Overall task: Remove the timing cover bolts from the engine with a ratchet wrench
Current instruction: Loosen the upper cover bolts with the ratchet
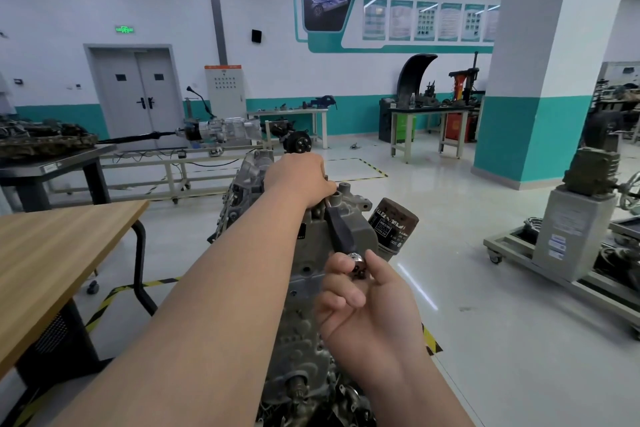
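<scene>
Loosening looks to be the step in hand. Your left hand curls over the ratchet wrench head atop the engine, with the bolt hidden beneath. Your right hand pinches the chrome handle end. Next, likely, a steady swing, keeping the head seated.

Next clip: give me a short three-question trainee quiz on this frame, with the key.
1. True or false: the oil filter lies on the wooden table.
2. Which hand pinches the shiny near end of the ratchet wrench? A) left B) right C) neither
3. Fill in: the left hand covers the wrench's far end, on top of the ____.
Key: 1 false, it is mounted on the engine; 2 B, the right hand; 3 engine.
</scene>
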Demonstrator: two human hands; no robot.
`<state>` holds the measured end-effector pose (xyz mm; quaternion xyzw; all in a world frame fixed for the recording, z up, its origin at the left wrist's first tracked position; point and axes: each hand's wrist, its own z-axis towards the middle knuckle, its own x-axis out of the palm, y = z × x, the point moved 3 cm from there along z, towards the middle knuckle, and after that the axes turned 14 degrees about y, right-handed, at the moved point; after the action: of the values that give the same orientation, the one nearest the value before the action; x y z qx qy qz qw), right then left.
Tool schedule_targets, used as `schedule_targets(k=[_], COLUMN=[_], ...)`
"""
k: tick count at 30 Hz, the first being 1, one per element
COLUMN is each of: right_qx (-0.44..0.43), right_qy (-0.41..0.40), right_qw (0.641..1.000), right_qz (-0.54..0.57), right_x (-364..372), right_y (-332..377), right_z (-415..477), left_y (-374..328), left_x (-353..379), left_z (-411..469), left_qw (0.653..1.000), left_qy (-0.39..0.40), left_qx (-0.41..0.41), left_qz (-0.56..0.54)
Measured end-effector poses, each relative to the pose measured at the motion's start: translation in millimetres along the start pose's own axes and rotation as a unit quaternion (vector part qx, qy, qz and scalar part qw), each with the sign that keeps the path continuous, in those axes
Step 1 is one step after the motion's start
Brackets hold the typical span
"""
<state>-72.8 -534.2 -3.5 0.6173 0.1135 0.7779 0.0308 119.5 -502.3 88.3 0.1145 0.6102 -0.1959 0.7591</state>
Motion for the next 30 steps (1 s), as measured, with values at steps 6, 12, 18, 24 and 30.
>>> schedule_targets(k=[6, 12, 18, 24, 30], right_qx=[-0.004, 0.004, -0.013, -0.047, -0.014], right_qy=[0.013, -0.025, -0.078, -0.110, -0.151], right_qw=[0.999, 0.998, 0.963, 0.834, 0.480], right_qz=[0.050, -0.066, -0.257, -0.538, -0.864], right_x=[0, 3, 2, 4, 23], right_y=[-5, -2, 3, 11, 18], right_z=[-1, 0, 5, 6, 6], left_y=[-1, -4, -8, -8, -6], left_x=[0, -1, -2, -2, 1], left_z=[-1, -1, -1, -2, 0], left_qw=[1.000, 1.000, 0.999, 0.999, 0.999], left_qy=[-0.010, -0.012, -0.007, -0.007, -0.009], left_qx=[-0.011, -0.026, -0.045, -0.043, -0.040], left_qz=[-0.004, -0.006, -0.009, -0.006, -0.034])
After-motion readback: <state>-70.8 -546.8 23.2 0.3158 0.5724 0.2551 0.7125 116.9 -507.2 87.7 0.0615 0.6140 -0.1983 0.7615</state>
